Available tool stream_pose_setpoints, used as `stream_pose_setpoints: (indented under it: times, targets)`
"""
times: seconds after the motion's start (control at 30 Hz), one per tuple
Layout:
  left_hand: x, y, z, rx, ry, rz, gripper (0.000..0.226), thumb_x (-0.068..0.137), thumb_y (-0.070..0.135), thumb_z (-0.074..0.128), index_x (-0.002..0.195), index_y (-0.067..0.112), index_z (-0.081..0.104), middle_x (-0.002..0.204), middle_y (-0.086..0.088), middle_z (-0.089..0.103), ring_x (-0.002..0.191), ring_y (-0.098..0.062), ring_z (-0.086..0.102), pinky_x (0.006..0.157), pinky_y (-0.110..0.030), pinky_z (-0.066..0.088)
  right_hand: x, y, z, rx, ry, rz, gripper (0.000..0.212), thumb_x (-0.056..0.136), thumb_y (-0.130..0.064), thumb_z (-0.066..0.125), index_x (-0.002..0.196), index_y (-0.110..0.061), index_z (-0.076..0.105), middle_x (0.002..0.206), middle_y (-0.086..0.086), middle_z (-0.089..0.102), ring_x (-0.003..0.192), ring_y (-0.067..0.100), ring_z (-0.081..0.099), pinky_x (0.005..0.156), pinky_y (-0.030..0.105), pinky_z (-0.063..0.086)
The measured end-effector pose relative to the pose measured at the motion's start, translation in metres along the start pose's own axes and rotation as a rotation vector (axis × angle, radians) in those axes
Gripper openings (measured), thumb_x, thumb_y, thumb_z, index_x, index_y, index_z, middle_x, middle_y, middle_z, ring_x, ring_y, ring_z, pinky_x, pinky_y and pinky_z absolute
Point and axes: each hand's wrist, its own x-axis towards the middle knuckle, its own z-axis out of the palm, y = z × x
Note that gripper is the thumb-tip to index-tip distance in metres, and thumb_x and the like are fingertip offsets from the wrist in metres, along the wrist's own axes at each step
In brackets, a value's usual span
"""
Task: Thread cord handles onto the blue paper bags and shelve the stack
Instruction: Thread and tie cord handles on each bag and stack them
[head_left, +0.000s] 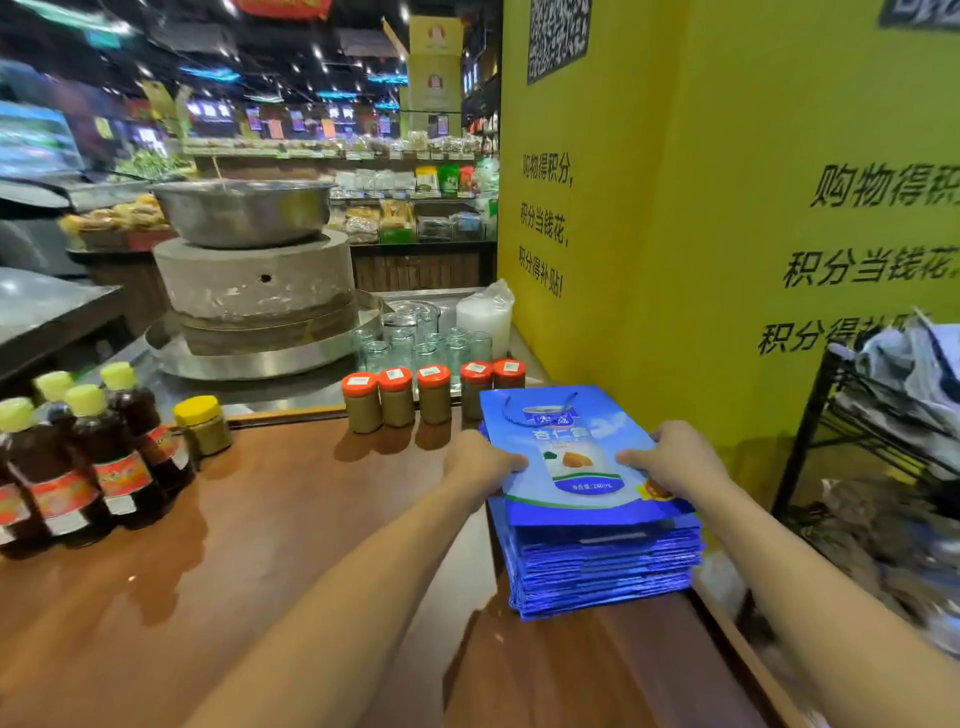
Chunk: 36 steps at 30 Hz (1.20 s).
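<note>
Blue, glossy paper bags (587, 499) lie flat in a thick, crisp-edged stack at the wooden bench's (260, 545) three o'clock edge, and the top one shows a looped cord handle (509, 410). My left hand (480, 462) and right hand (675, 457) each clasp one side of the stack, thumbs on top.

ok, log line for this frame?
left hand: grips bag stack | right hand: grips bag stack | stack: on counter | top cord handle: threaded

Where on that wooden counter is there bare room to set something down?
The widest bare patch of counter lies between the dark sauce bottles and the stack of blue bags, in front of the orange-capped jars. Crowded: the back edge by those jars, and the right, where left hand and right hand grip the stack.
</note>
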Motion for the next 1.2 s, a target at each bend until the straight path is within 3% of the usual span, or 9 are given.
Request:
stream_pose_setpoints:
  times: [0.1,0.23,0.37,0.53,0.67,0.8,0.93,1.07,1.2]
  targets:
    - [0.024,-0.024,0.027,0.031,-0.049,0.008,0.06,0.048,0.049,0.086,0.094,0.014,0.069,0.104,-0.004,0.076,0.09,-0.027,0.073,0.08,-0.048,0.063,0.002,0.015,0.008,-0.013,-0.059,0.091,0.053,0.081,-0.05,0.082,0.062,-0.015,0.047,0.057,0.007,0.053,0.054,0.026,0.051,0.051,0.033,0.028]
    - [0.029,-0.045,0.044,0.131,0.002,0.008,0.064,0.054,0.062,0.081,0.102,0.022,0.067,0.103,0.004,0.073,0.091,-0.021,0.072,0.076,-0.044,0.063,0.007,0.027,0.017,0.01,-0.161,0.153,0.056,0.085,-0.061,0.076,0.068,-0.013,0.051,0.07,0.006,0.051,0.06,0.023,0.049,0.053,0.033,0.028]
    - [0.037,-0.064,0.051,0.015,0.009,-0.073,0.089,0.046,0.075,0.076,0.122,0.031,0.059,0.116,0.006,0.07,0.1,-0.019,0.07,0.082,-0.042,0.062,0.014,0.039,0.025,0.266,-0.379,0.275,0.084,0.077,-0.07,0.078,0.125,-0.005,0.059,0.121,0.016,0.069,0.095,0.033,0.071,0.074,0.039,0.054]
    - [-0.011,-0.04,0.053,-0.33,-0.24,-0.277,0.037,0.099,0.039,0.061,0.126,0.014,0.057,0.107,-0.01,0.078,0.09,-0.026,0.077,0.063,-0.031,0.059,0.014,0.037,0.02,0.372,-0.518,0.311,0.072,0.078,-0.059,0.084,0.12,-0.004,0.065,0.095,0.016,0.08,0.079,0.036,0.078,0.074,0.045,0.064]
    - [-0.005,-0.042,0.053,-0.385,-0.245,-0.297,0.045,0.091,0.034,0.071,0.128,0.012,0.056,0.101,-0.012,0.079,0.08,-0.027,0.079,0.057,-0.031,0.06,0.009,0.032,0.012,0.416,-0.564,0.299,0.059,0.083,-0.049,0.083,0.116,-0.002,0.067,0.091,0.017,0.08,0.079,0.036,0.079,0.067,0.041,0.063]
    - [-0.005,-0.048,0.04,-0.348,-0.242,-0.324,0.031,0.093,0.025,0.073,0.113,0.005,0.059,0.085,-0.011,0.075,0.048,-0.015,0.071,0.038,-0.02,0.047,0.004,0.029,0.022,0.43,-0.562,0.307,0.06,0.082,-0.043,0.086,0.118,0.001,0.067,0.088,0.018,0.079,0.074,0.034,0.078,0.066,0.042,0.064]
    - [0.002,-0.053,0.035,-0.348,-0.276,-0.327,0.041,0.09,0.035,0.076,0.117,0.008,0.063,0.094,-0.008,0.079,0.064,-0.019,0.075,0.045,-0.021,0.051,0.003,0.022,0.028,0.352,-0.517,0.28,0.068,0.083,-0.048,0.084,0.123,0.0,0.06,0.083,0.014,0.079,0.064,0.03,0.077,0.054,0.033,0.058]
    - [0.004,-0.052,0.037,-0.345,-0.298,-0.318,0.044,0.094,0.039,0.068,0.124,0.009,0.06,0.101,-0.01,0.08,0.077,-0.024,0.078,0.054,-0.027,0.057,0.006,0.015,0.028,0.302,-0.561,0.283,0.064,0.086,-0.055,0.078,0.124,-0.005,0.062,0.094,0.014,0.08,0.073,0.031,0.079,0.061,0.036,0.06]
    - [-0.003,-0.05,0.045,-0.429,-0.314,-0.308,0.035,0.098,0.033,0.063,0.123,0.009,0.059,0.1,-0.015,0.079,0.071,-0.027,0.077,0.051,-0.029,0.058,0.005,0.014,0.022,0.292,-0.591,0.289,0.058,0.089,-0.055,0.075,0.117,-0.006,0.064,0.089,0.012,0.081,0.077,0.03,0.079,0.067,0.037,0.061]
